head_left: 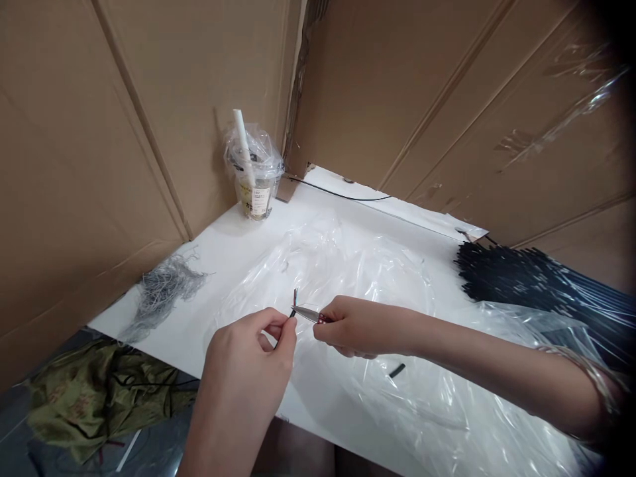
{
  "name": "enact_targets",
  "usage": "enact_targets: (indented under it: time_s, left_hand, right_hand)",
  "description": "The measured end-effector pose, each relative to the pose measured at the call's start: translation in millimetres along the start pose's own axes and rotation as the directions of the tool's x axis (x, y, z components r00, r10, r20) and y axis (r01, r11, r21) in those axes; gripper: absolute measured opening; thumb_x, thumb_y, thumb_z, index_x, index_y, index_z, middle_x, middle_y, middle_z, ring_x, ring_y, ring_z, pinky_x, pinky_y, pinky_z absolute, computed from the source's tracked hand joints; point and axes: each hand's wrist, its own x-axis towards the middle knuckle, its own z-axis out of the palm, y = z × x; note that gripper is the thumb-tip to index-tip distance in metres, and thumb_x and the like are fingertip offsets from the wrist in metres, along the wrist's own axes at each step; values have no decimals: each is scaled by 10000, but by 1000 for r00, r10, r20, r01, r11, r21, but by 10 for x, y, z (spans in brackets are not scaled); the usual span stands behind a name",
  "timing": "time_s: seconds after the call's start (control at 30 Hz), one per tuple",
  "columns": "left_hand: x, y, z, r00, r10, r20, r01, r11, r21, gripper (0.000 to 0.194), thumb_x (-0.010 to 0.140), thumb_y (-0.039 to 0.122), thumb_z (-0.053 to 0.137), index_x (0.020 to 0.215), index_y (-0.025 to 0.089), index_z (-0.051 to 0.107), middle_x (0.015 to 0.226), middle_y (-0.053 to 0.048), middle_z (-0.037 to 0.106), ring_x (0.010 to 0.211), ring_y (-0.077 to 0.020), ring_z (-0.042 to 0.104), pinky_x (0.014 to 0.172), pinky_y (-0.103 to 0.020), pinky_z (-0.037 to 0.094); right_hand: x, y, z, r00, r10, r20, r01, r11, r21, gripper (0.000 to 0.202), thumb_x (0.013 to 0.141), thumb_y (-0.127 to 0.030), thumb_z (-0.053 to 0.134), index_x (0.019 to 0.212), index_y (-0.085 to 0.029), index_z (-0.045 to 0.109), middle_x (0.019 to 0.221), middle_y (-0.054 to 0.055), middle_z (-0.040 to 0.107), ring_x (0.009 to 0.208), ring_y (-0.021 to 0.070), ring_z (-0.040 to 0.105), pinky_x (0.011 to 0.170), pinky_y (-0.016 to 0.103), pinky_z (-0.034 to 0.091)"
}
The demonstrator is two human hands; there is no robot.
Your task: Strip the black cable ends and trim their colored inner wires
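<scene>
Between thumb and forefinger, my left hand pinches a black cable close to its end. Thin coloured wires stick up out of the cable's black jacket. My right hand is closed around the handle of small scissors, whose pointed metal tip meets the cable just above my left fingertips. Whether the blades are parted is too small to tell. Below my right hand a short black piece of cable jacket lies on clear plastic sheeting.
A bundle of black cables lies at the right. A drink cup with a straw stands at the back, near cardboard walls. Grey strands are heaped at the left of the white table; a green sack is on the floor.
</scene>
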Motion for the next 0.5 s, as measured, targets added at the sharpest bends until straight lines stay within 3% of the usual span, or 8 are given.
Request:
enact_targets:
  time_s: [0.2,0.33,0.43,0.5]
  left_hand:
    - [-19,36,-20,1000,-16,2,16,1000,-22,230,834,406,569,669,273,659,436,46,477,412,-148,419,427,-248,331]
    - [-120,74,-112,996,-67,57,78,969,-234,230,817,480,603,722,280,669,444,53,475,438,-148,439,452,-241,359]
    - [-205,90,-168,992,-86,89,111,932,-346,286,790,545,643,721,268,654,456,54,469,453,-136,436,461,-220,355]
    - [-248,106,-179,994,-72,87,100,920,-379,306,774,562,663,719,260,656,453,56,464,448,-120,424,456,-201,341]
  right_hand:
    - [-38,-12,7,999,-14,-44,13,1000,-20,326,875,-266,516,578,-191,404,540,-47,436,464,75,331,500,252,285]
    - [-215,39,-38,984,-94,-154,86,995,-60,348,889,-345,584,633,-200,397,579,-65,372,521,88,290,488,251,245]
    - [-397,109,-55,947,-199,-251,217,975,45,428,850,-382,690,652,-209,353,614,-76,298,552,91,257,478,238,251]
    - [-500,145,-32,923,-241,-300,302,937,177,363,810,-366,765,710,-213,451,641,-78,303,574,96,281,492,229,284]
